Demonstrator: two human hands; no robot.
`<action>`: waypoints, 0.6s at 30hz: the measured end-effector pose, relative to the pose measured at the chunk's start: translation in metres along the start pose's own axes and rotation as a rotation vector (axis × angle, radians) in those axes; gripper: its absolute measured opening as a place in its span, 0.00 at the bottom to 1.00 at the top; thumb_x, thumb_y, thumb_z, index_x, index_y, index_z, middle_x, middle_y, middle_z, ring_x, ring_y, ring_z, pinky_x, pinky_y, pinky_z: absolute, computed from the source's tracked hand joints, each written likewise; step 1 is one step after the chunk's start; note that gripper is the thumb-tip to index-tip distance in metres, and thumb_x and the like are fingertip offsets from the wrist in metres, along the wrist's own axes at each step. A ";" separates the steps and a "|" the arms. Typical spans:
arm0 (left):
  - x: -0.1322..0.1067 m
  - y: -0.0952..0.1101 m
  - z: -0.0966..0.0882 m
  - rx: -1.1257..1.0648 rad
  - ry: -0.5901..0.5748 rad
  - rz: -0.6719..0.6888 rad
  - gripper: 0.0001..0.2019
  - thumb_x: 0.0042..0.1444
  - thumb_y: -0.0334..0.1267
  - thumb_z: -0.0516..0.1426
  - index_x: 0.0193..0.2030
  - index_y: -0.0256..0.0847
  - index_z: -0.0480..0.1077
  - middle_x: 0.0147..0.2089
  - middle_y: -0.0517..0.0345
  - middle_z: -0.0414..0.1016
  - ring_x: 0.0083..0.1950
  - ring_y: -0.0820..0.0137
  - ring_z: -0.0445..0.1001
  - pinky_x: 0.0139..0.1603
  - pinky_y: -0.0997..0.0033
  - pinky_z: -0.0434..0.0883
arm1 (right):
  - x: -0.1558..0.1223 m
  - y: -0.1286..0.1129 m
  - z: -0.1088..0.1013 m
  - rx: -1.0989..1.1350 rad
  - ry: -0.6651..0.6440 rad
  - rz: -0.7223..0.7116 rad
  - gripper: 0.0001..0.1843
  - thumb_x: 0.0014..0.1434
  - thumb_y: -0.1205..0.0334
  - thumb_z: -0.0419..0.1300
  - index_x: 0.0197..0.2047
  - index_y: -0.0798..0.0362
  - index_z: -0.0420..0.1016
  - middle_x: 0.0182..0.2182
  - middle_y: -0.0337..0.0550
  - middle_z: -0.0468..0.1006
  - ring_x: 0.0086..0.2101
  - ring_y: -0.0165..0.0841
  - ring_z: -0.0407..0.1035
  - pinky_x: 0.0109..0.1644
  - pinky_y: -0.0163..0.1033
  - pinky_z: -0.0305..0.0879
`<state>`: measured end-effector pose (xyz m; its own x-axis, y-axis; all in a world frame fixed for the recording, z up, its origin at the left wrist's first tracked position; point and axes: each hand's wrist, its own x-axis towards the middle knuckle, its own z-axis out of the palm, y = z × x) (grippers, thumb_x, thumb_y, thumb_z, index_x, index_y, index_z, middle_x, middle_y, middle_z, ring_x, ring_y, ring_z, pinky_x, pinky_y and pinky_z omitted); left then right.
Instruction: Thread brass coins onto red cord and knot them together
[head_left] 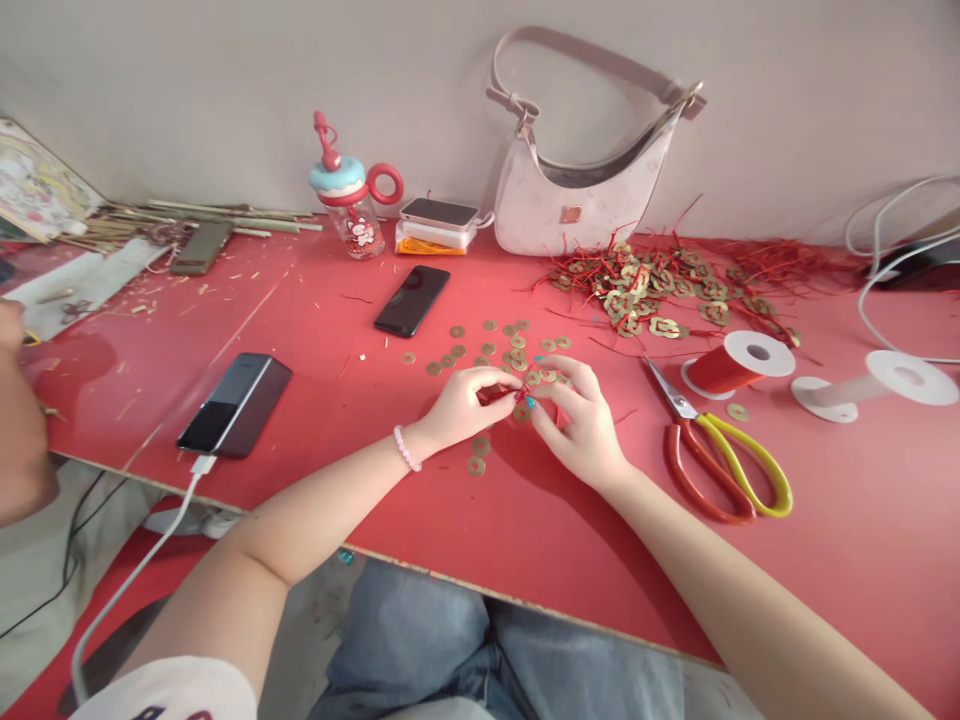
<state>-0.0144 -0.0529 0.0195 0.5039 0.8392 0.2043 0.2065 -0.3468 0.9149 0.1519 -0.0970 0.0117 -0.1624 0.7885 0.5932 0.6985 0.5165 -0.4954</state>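
Loose coins (487, 349) mid-table (480, 525), phone (412, 300) behind-left, handbag (570, 210) at the wall (420, 80), coin pile (645, 290) before it. Scissors (684, 407) right of right hand (583, 430); thread spool (724, 368) behind them, second spool (862, 391) further right. Cup (361, 222) behind phone.

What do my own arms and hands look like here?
Your left hand and right hand wear no gloves. A pale pink bead bracelet is on the left arm, whose white sleeve has dark and red print. The right arm is bare as far as it shows. The right hand has turquoise nails.
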 end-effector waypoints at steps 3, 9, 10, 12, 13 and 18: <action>0.000 0.000 0.000 -0.017 0.006 -0.012 0.07 0.50 0.31 0.55 0.37 0.36 0.72 0.37 0.54 0.75 0.34 0.73 0.72 0.35 0.73 0.71 | 0.000 0.001 0.000 0.020 0.001 -0.021 0.05 0.53 0.69 0.54 0.33 0.51 0.69 0.46 0.49 0.66 0.46 0.39 0.64 0.47 0.51 0.64; 0.001 0.001 -0.001 -0.063 0.003 -0.054 0.07 0.50 0.31 0.55 0.36 0.35 0.71 0.37 0.53 0.74 0.35 0.73 0.71 0.35 0.72 0.71 | 0.000 0.001 0.000 0.051 0.008 -0.012 0.07 0.51 0.70 0.54 0.33 0.51 0.71 0.44 0.48 0.67 0.45 0.39 0.65 0.47 0.50 0.64; 0.001 0.001 -0.001 -0.077 -0.003 -0.064 0.07 0.50 0.32 0.55 0.36 0.35 0.71 0.37 0.54 0.74 0.34 0.73 0.71 0.35 0.73 0.70 | -0.001 0.001 0.000 0.057 0.005 -0.006 0.07 0.51 0.70 0.54 0.33 0.51 0.71 0.44 0.48 0.67 0.45 0.39 0.65 0.48 0.50 0.64; 0.002 0.000 -0.002 -0.108 -0.023 -0.082 0.07 0.50 0.32 0.55 0.37 0.35 0.70 0.36 0.54 0.73 0.33 0.73 0.71 0.33 0.73 0.70 | -0.001 0.001 0.000 0.076 -0.011 0.002 0.07 0.51 0.69 0.53 0.32 0.51 0.71 0.44 0.48 0.68 0.45 0.39 0.65 0.48 0.51 0.64; 0.002 0.000 -0.002 -0.125 -0.034 -0.089 0.07 0.50 0.32 0.55 0.37 0.35 0.70 0.36 0.54 0.73 0.33 0.73 0.70 0.33 0.74 0.70 | -0.001 0.001 -0.001 0.087 -0.025 0.006 0.07 0.52 0.69 0.53 0.33 0.51 0.71 0.44 0.48 0.68 0.45 0.39 0.65 0.48 0.51 0.64; 0.001 -0.002 -0.002 -0.182 -0.087 -0.096 0.06 0.50 0.32 0.55 0.37 0.36 0.69 0.36 0.55 0.73 0.34 0.74 0.70 0.34 0.74 0.69 | 0.002 0.002 -0.001 0.141 -0.039 0.093 0.08 0.56 0.67 0.51 0.34 0.51 0.71 0.43 0.48 0.68 0.44 0.37 0.66 0.48 0.48 0.65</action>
<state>-0.0161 -0.0502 0.0186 0.5617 0.8225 0.0897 0.1060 -0.1791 0.9781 0.1538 -0.0954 0.0128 -0.1307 0.8460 0.5168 0.6074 0.4803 -0.6327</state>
